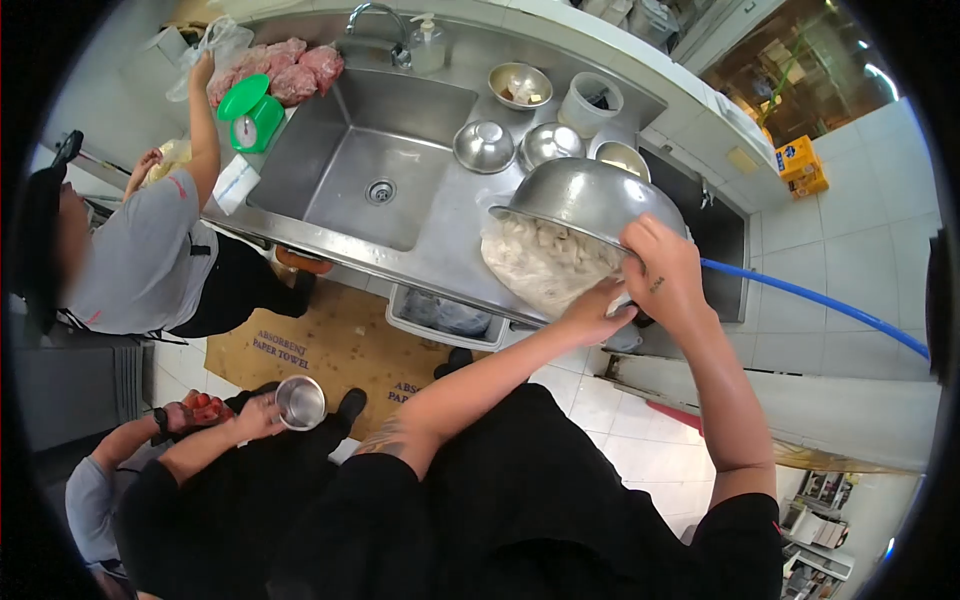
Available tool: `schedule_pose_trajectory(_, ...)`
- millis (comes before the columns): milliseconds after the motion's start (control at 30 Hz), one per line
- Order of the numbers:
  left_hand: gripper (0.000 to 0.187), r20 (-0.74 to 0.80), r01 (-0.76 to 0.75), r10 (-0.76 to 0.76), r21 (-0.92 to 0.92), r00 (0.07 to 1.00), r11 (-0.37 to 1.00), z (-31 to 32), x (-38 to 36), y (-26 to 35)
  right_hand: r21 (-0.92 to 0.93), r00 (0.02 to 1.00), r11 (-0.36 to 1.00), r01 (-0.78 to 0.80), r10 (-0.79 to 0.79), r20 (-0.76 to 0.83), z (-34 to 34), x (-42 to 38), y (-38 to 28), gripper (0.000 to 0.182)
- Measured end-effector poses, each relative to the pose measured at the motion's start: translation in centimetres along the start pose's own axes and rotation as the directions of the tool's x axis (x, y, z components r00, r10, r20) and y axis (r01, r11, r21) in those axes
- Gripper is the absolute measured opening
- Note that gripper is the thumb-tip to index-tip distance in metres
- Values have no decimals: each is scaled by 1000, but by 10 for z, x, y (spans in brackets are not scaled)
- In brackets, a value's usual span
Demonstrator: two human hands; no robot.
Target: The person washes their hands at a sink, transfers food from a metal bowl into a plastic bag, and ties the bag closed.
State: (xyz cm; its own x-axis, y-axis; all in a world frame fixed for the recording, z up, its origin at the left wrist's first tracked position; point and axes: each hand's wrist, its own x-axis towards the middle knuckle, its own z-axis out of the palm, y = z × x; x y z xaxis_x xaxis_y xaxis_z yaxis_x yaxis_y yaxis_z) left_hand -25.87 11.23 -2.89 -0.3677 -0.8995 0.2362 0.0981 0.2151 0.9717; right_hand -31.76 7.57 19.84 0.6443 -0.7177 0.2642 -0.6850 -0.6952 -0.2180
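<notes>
1. Just below the right fingers point(636, 238), in the head view, the large steel bowl point(590, 195) tilts over the plastic bag point(530, 270) of pale pieces. These fingers are closed on its rim, apparently to keep it tipped.
2. The left fingers point(602, 296) are partly curled beside the bag, probably to steady it; whether they pinch it, I cannot tell.
3. Beyond both sets of fingers, two small steel bowls point(484, 147) sit upside down on the tabletop point(440, 215), perhaps to drain.
</notes>
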Motion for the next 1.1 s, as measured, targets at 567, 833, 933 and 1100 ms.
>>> schedule_pose_trajectory(567, 17, -567, 231, -122, 124, 815, 965, -205, -1, 0, -15, 977, 996, -83, 78, -200, -1, -17, 70, 14)
schedule_pose_trajectory(833, 10, -517, 59, -277, -398, 810, 916, -177, 60, 47, 121, 926, 977, -175, 205, -316, -45, -29, 71, 16)
schedule_pose_trajectory(933, 8, -555, 54, -279, -386, 784, 921, -173, 69, 50, 231, 897, 962, -144, 226, -380, -57, -32, 49, 17)
schedule_pose_trajectory(1100, 30, -444, -119, -201, -594, 873, 795, -185, 55, 45, 238, 889, 943, -232, 305, -341, -62, -35, 33, 16)
